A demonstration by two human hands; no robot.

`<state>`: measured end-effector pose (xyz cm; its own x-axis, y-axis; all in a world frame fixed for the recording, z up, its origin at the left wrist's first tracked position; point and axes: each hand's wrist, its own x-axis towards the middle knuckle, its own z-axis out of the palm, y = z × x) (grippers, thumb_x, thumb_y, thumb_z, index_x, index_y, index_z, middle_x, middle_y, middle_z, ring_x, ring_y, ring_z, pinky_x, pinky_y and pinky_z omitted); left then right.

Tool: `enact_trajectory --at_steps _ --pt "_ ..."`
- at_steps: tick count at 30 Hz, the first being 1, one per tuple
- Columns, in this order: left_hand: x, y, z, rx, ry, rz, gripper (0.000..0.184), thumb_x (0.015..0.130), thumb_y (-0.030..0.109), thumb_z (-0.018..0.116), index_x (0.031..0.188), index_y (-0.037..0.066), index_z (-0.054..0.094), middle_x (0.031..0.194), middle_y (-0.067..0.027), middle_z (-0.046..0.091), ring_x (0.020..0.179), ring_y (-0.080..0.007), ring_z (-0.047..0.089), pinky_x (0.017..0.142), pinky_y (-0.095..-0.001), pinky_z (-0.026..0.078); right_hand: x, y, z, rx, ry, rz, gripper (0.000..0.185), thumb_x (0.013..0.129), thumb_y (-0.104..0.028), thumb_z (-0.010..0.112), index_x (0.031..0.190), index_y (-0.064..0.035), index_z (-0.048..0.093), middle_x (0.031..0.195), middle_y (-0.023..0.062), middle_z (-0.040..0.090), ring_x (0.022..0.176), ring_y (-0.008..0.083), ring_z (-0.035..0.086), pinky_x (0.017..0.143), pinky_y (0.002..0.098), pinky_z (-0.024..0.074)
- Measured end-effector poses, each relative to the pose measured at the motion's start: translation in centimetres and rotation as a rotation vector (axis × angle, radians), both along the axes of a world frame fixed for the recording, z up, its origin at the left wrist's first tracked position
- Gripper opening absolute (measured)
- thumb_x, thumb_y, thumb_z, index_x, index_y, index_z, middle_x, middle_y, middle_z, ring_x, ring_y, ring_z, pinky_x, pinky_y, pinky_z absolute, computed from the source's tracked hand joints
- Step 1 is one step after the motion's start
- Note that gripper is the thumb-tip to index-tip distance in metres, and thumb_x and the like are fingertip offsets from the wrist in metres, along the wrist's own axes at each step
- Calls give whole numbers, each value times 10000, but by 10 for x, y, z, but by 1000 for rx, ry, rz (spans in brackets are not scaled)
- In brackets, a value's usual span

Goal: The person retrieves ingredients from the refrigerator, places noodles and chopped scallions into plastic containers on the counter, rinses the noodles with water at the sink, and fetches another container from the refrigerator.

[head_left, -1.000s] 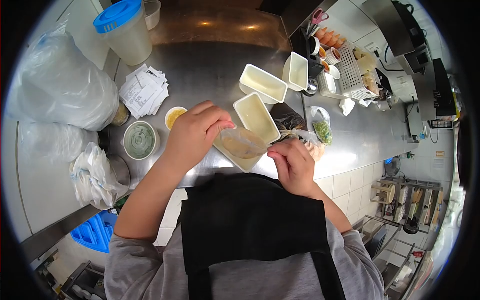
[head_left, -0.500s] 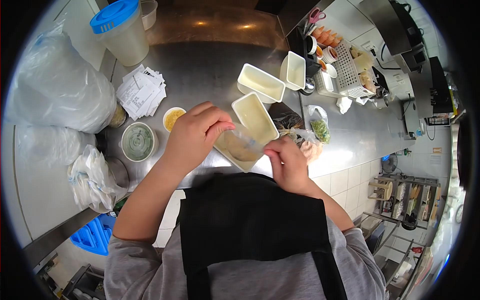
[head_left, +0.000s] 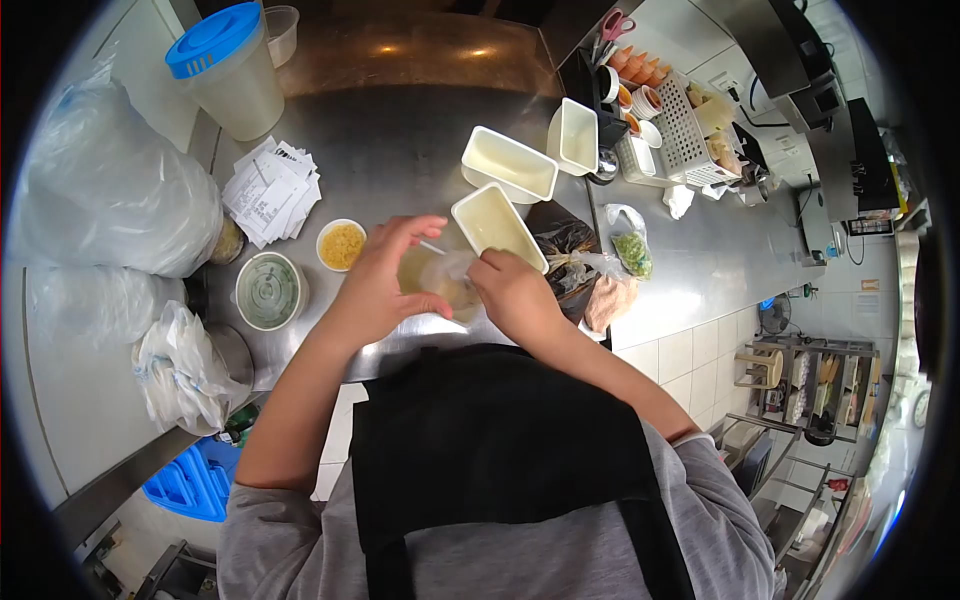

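Note:
A small clear plastic bag [head_left: 448,272] with pale brownish contents is above a cream rectangular tub [head_left: 463,316] at the counter's front edge. My right hand [head_left: 515,295] has its fingers closed on the bag's upper part. Beside it on the left, my left hand [head_left: 378,280] is open, thumb and fingers spread apart around the bag's side. Whether its palm touches the tub is hidden. Another cream tub [head_left: 498,228] lies just beyond, tilted against the front one. A cup of yellow bits [head_left: 341,245] stands by my left hand.
Two more cream tubs [head_left: 510,165] [head_left: 573,137] stand behind. To the right are a dark plastic bag [head_left: 563,245], a pinkish bag [head_left: 608,302] and a bag of chopped greens [head_left: 631,252]. Left are a round container [head_left: 271,290], paper slips [head_left: 268,195] and a blue-lidded jug [head_left: 228,75].
My left hand has let go of the bag and spread its fingers, moving slightly down. My right hand has moved left with the bag, which now looks bunched rather than stretched between both hands.

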<state>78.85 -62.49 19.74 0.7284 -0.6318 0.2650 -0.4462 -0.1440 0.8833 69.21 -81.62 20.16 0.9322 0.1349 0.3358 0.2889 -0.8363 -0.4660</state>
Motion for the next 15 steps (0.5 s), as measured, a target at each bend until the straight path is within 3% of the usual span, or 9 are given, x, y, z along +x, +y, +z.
enact_trajectory --at_steps 1,3,7,10,15 --pt "1 0 -4 -1 -9 -2 585 684 228 852 1192 86 599 1155 -75 616 1065 -233 596 894 -371 477 -1 -2 0 -67 28 19 279 757 -46 672 1033 -69 635 822 95 566 760 290 605 687 410 506" --pt "-1 -1 -16 109 -26 -149 782 595 285 887 1281 109 555 1270 -95 559 1202 -296 516 999 -419 420 4 -4 -2 -144 54 55 279 751 -49 669 1026 -74 631 808 91 556 743 289 601 672 406 505" --pt "1 -3 -22 92 -45 -180 615 660 230 852 1206 78 614 1209 -110 606 1147 -304 564 968 -393 457 2 2 8 -75 35 90 292 753 -45 670 1039 -84 623 814 83 561 696 281 606 654 392 509" --pt "4 -3 -29 28 -15 -213 503 701 183 825 1154 60 644 1150 -119 635 1086 -302 599 934 -375 478 -2 8 21 53 45 74 271 782 56 623 1022 -67 644 790 111 553 687 308 602 612 398 501" --pt "-2 -5 -25 15 59 -226 418 758 219 781 1131 73 661 1130 -79 648 1025 -285 611 870 -363 503 1 8 14 101 30 76 302 803 100 599 1056 -57 641 794 118 557 685 310 606 596 386 491"
